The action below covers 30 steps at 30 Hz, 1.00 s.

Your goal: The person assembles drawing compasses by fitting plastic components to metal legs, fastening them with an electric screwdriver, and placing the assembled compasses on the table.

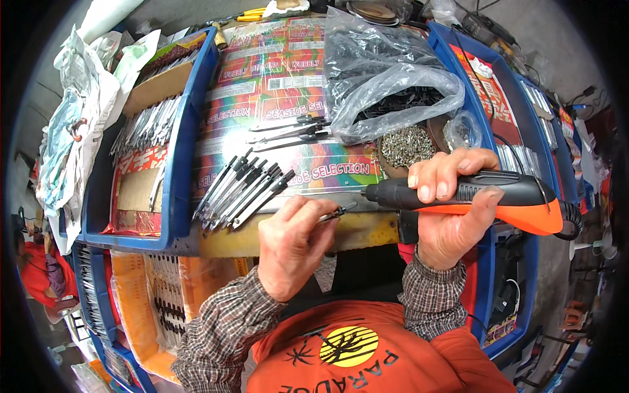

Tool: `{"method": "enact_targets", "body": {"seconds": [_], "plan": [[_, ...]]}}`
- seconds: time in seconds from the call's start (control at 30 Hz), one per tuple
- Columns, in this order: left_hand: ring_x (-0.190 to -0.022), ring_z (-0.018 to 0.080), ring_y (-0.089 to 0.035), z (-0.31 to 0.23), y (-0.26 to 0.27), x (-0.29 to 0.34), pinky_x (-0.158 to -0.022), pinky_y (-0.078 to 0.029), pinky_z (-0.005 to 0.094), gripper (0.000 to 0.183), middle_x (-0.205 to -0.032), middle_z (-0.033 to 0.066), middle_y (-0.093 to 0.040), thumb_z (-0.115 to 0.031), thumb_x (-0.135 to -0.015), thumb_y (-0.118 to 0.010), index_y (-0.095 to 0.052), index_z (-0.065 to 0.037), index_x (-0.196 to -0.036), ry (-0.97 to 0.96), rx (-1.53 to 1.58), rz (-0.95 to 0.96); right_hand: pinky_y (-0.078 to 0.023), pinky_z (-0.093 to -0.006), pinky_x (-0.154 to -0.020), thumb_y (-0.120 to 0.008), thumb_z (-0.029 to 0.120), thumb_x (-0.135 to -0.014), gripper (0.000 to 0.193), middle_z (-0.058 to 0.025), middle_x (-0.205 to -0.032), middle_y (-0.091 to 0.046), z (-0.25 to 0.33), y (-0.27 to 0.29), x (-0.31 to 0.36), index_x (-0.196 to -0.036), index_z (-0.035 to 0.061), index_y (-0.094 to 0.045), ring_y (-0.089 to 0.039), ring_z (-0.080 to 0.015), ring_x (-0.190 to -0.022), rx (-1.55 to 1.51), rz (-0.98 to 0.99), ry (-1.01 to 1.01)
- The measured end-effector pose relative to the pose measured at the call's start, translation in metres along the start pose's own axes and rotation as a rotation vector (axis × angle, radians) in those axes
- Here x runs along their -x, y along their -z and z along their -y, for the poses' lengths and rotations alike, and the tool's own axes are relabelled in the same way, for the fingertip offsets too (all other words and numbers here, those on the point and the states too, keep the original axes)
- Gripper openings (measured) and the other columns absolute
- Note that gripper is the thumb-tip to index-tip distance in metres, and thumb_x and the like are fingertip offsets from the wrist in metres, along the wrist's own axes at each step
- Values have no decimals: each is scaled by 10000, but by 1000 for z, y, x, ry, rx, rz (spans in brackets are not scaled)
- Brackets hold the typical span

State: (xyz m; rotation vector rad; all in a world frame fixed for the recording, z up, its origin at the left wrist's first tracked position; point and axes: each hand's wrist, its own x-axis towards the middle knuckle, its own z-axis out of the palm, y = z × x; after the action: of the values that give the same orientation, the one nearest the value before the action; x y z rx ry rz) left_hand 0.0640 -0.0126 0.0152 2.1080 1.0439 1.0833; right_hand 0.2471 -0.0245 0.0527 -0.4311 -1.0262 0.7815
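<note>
1. Black-and-orange power driver (481,191): right hand (449,229) wrapped round it, tip aimed near left hand (291,236); a slip could jab fingers.
2. Small dark part (337,213): pinched in left hand, above bench (373,230) near edge; weak pinch could spin or drop it.
3. Slim-piece pile (246,196), toward same edge: left-hand bump could scatter it.

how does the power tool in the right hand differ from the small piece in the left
The power tool is big and bulky; the small piece, partly hidden, looks slim. The power tool is black and orange; the small piece looks mostly dark, with no orange showing. The right hand wraps around the power tool; the left hand pinches the small piece. Both are hand-held.
</note>
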Motion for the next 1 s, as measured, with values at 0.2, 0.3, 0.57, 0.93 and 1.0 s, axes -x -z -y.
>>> {"method": "enact_targets", "body": {"seconds": [0.2, 0.3, 0.57, 0.93, 1.0], "plan": [[-617, 217, -586, 5, -16, 3, -507, -467, 296, 243, -758, 86, -568, 35, -637, -678, -593, -42, -851, -180, -101, -61, -422, -327, -590, -614, 455, -797, 435, -27, -646, -480, 7, -2, 3, -918, 80, -431, -489, -147, -558, -46, 29, -8], [-594, 227, -568, 9, -22, 5, -489, -450, 309, 242, -720, 81, -551, 40, -624, -675, -585, -43, -832, -235, -165, -103, -427, -331, -582, -608, 459, -802, 438, -30, -647, -481, 7, 1, 4, -916, 76, -427, -492, -150, -556, -71, 71, -4], [-556, 221, -542, 13, -25, 9, -465, -417, 319, 235, -672, 79, -530, 26, -622, -685, -557, -39, -808, -273, -208, -184, -433, -329, -575, -601, 498, -794, 478, -28, -645, -477, 11, -5, 8, -923, 77, -413, -500, -151, -551, -80, 67, 10], [-581, 230, -560, 19, -28, 11, -499, -431, 321, 259, -698, 79, -564, 9, -635, -689, -556, -36, -853, -332, -225, -231, -440, -326, -575, -627, 496, -774, 488, -26, -648, -490, 10, -6, 11, -919, 80, -416, -510, -151, -548, -97, 75, 10], [-581, 225, -558, 16, -27, 11, -501, -432, 320, 274, -698, 78, -563, 13, -631, -685, -572, -35, -875, -317, -235, -221, -441, -326, -576, -628, 494, -774, 487, -27, -649, -493, 11, -5, 11, -918, 80, -417, -512, -151, -550, -98, 76, 11]]}}
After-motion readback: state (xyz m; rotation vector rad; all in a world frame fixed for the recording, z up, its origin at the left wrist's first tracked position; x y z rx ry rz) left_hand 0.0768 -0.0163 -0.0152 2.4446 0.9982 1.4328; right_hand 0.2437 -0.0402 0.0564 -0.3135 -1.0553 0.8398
